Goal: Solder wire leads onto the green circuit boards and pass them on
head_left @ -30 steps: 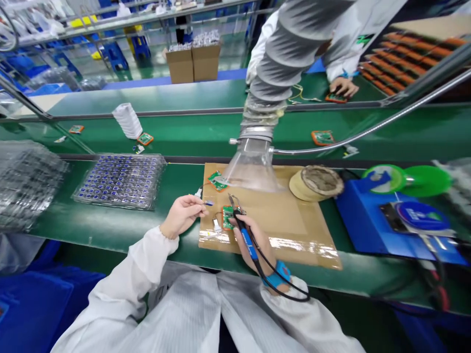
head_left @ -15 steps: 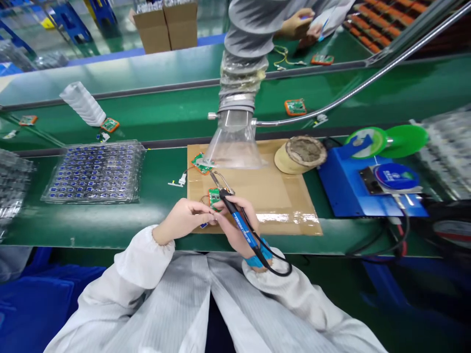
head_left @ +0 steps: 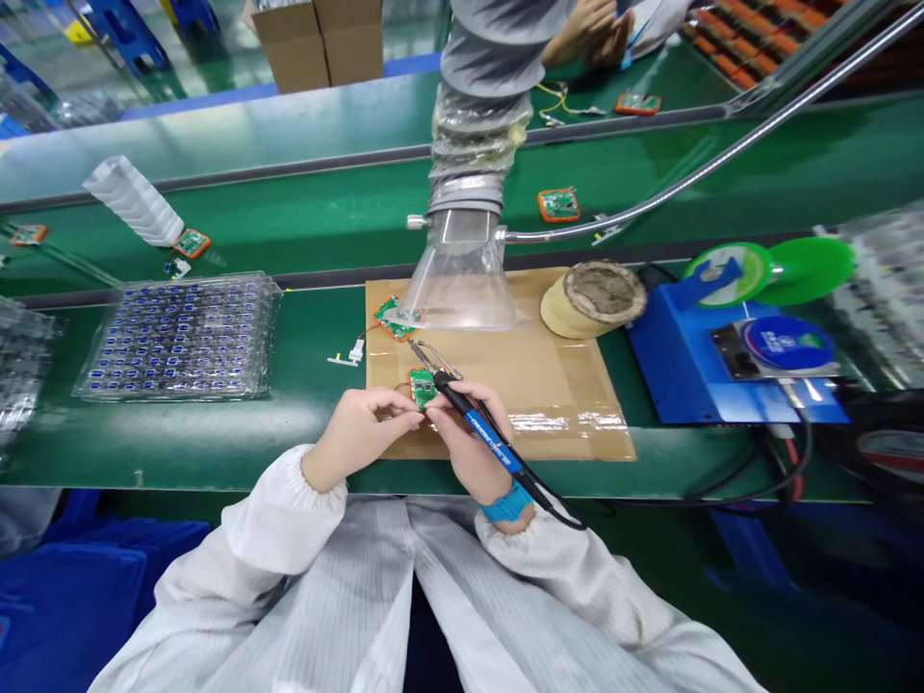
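Note:
My right hand (head_left: 477,448) is wrapped round a blue and black soldering iron (head_left: 491,438), whose metal tip and thin guide tube point up and left. Just left of that hand, my left hand (head_left: 365,431) has thumb and forefinger pinched together, and what lies between them is too small to make out. Both hands' fingertips come close together at the lower edge of a green circuit board (head_left: 423,387), partly covered by the fingers and iron. Beyond it, a second circuit board (head_left: 394,316) in an orange frame lies on the cardboard (head_left: 520,385), wired to a white connector (head_left: 356,350).
A clear fume hood (head_left: 466,279) hangs over the cardboard. Right of it stand a round tan pot (head_left: 596,300) and a blue solder feeder (head_left: 671,356) with a green reel. At left lies a clear tray (head_left: 180,337) of small blue parts. A co-worker's hands (head_left: 588,34) show across the belt.
My fingertips have shifted slightly and more of the near board shows. The soldering iron's handle has tilted further right. Boards and the white stack on the belt have moved left.

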`<state>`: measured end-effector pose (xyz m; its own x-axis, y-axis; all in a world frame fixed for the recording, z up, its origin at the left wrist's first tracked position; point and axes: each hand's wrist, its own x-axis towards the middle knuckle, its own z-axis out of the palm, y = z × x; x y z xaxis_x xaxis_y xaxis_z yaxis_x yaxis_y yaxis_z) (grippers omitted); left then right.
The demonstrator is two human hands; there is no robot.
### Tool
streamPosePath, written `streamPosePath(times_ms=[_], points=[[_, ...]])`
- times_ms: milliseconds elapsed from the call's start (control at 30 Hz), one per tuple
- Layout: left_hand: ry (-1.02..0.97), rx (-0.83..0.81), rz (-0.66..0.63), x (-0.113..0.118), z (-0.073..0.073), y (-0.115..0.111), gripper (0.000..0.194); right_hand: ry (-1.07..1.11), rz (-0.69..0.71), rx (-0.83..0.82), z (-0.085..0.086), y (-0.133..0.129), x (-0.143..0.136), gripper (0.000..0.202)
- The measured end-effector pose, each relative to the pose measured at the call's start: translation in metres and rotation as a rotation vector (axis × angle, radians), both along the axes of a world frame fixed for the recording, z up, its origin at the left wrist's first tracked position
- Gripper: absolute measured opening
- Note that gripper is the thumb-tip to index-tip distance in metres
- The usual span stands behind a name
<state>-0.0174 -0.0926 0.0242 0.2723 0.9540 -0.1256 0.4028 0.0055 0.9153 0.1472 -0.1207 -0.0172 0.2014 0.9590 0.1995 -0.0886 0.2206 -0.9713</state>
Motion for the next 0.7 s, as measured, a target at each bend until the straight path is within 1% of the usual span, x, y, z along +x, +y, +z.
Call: streamPosePath(times_ms=[100, 167, 300, 367, 467, 567, 700], points=[[0.005, 0.015, -0.009, -0.003, -0.004, 0.003, 0.010, 0.006, 0.003, -0.048, -0.003, 0.001, 0.000, 0.026], [0.035, 0.057, -0.039, -0.007, -0.009, 0.008, 0.010, -0.009, 0.001, -0.059, -0.007, 0.001, 0.000, 0.026], [0.217, 0.263, -0.163, -0.014, -0.020, 0.033, 0.013, -0.079, -0.093, -0.053, -0.017, 0.000, 0.009, 0.026], [0.308, 0.315, -0.232, -0.015, -0.024, 0.046, 0.016, -0.144, -0.158, -0.044, -0.021, -0.002, 0.017, 0.025], [0.416, 0.286, -0.300, -0.014, -0.027, 0.061, 0.019, -0.293, -0.210, -0.017, -0.025, -0.007, 0.030, 0.024], [0.476, 0.217, -0.334, -0.012, -0.026, 0.068, 0.019, -0.421, -0.224, 0.024, -0.029, -0.016, 0.039, 0.019], [0.494, 0.167, -0.380, -0.012, -0.025, 0.074, 0.019, -0.459, -0.203, 0.066, -0.031, -0.022, 0.042, 0.010]])
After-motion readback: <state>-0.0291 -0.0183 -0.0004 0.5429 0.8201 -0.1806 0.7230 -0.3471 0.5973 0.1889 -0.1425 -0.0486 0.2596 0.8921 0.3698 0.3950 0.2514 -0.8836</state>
